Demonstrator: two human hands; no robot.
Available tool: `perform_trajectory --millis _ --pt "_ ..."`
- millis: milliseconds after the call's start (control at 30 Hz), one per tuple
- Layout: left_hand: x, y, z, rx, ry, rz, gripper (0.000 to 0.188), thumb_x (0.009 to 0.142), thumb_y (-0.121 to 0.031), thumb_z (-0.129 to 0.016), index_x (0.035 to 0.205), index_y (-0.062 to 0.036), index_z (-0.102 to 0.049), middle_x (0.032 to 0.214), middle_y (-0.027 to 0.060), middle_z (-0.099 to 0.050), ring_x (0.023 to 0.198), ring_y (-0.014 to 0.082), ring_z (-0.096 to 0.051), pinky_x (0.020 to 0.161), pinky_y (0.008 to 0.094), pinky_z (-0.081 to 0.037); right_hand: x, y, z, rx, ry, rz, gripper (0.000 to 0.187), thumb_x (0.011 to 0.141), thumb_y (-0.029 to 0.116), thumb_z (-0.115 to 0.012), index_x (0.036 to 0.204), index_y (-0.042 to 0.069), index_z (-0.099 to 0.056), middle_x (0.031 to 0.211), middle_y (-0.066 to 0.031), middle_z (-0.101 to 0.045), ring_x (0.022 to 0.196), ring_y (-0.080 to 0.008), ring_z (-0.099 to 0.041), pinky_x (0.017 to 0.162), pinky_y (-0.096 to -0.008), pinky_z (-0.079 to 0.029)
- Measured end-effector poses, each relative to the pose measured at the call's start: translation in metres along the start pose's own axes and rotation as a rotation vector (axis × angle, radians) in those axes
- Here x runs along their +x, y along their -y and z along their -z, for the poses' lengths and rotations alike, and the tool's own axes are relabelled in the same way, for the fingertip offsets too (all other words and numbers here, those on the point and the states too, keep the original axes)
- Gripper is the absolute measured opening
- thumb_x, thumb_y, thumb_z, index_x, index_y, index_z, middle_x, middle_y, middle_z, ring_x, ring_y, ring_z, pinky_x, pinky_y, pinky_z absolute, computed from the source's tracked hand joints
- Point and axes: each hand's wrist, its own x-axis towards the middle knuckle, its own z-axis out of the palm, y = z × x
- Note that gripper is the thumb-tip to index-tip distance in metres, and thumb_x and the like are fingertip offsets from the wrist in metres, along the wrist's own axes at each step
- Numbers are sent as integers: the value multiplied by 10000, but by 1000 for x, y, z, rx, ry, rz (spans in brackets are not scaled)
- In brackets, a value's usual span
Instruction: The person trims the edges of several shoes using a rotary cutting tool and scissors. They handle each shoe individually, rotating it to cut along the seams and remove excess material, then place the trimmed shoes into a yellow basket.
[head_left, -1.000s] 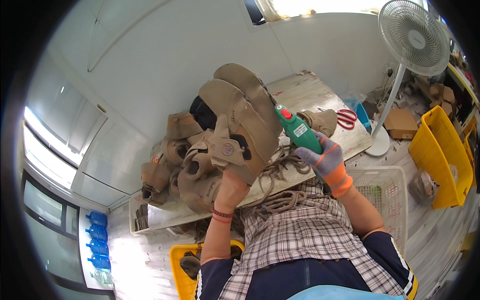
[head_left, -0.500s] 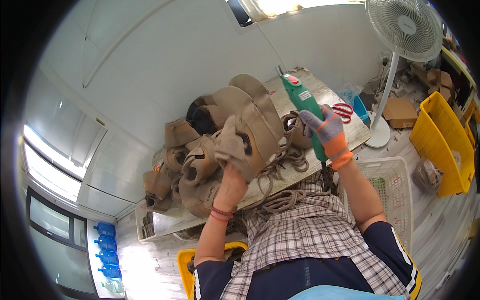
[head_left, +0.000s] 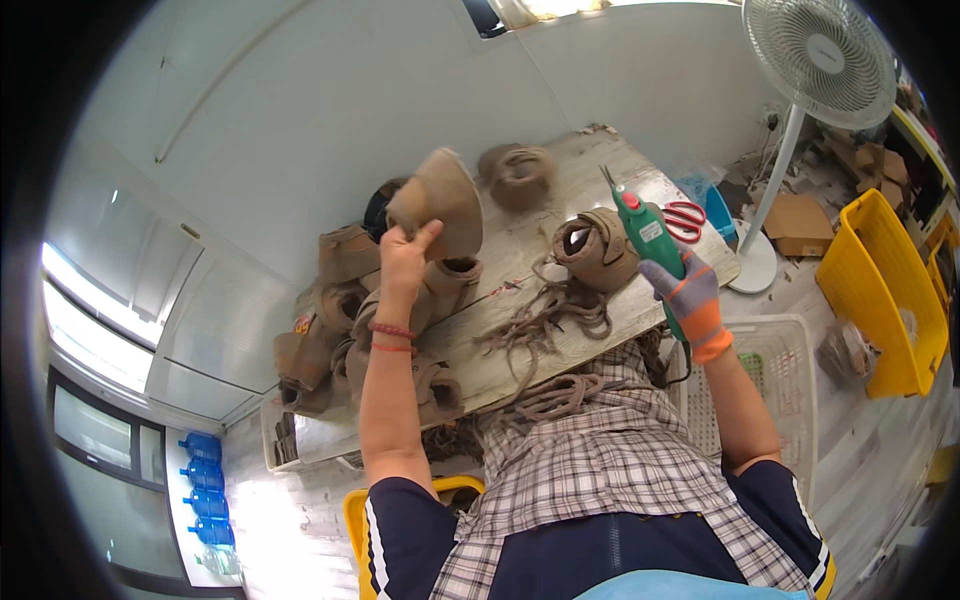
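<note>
My bare left hand [head_left: 403,260], with red bands at the wrist, grips a tan piece with a wide, curved flap [head_left: 450,200] and holds it up over a heap of similar rolled tan pieces [head_left: 345,255]. My right hand [head_left: 690,290], in a grey and orange glove, is wrapped round a green handheld electric tool [head_left: 645,225] with a red button and thin metal prongs pointing up and away. Beside the tool lies a rolled tan piece [head_left: 595,250]. Another rolled piece [head_left: 517,177], slightly blurred, is at the far side of the table.
Red-handled scissors [head_left: 685,220] lie on the worn table [head_left: 570,345]. Strips of tan trimmings [head_left: 550,325] lie near its front edge. A white crate [head_left: 800,420] is below to the right, with a yellow crate [head_left: 880,300] and a standing fan [head_left: 825,55] beyond.
My left hand has moved up and left, now with a single flapped piece raised. A rolled piece has appeared at the far side. The right hand with the tool has shifted slightly right and down.
</note>
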Motion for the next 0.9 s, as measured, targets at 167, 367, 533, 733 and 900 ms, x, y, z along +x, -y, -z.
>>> perform_trajectory --millis 167,367,533,733,900 --pt "-24 -34 22 -896 -127 106 281 901 -117 -598 1144 22 -580 1142 132 -621 1029 244 -596 912 385 -482 -17 7 -18 -445 24 397 613 675 358 -809 1179 74 -606 785 -98 -681 667 -205 -651 638 -303 -514" --pt "-39 -27 41 -1236 -65 394 307 929 -137 -543 1180 40 -541 1207 160 -584 1111 291 -562 978 440 -445 -15 13 -21 -672 -39 931 681 601 348 -832 1166 43 -604 632 -72 -582 536 -235 -560 529 -346 -459" --pt "-42 -22 36 -1278 -72 468 272 936 -136 -526 1143 39 -554 1176 175 -599 1079 304 -582 951 452 -466 -16 11 -12 -742 -13 1015 664 600 320 -833 1161 44 -608 578 -30 -506 501 -207 -503 511 -331 -435" --pt "-43 -15 35 -1323 -81 526 255 939 -131 -517 1125 37 -560 1159 184 -605 1064 318 -591 932 470 -478 -19 3 -1 -764 -31 1013 665 585 313 -842 1151 46 -617 577 -26 -496 502 -191 -493 506 -324 -428" --pt "-44 -14 26 -1262 -125 555 308 939 -122 -513 1187 62 -516 1225 194 -562 1124 324 -550 975 481 -444 -20 4 -4 -729 22 1012 683 580 329 -842 1160 49 -614 572 -20 -504 496 -193 -502 506 -324 -428"
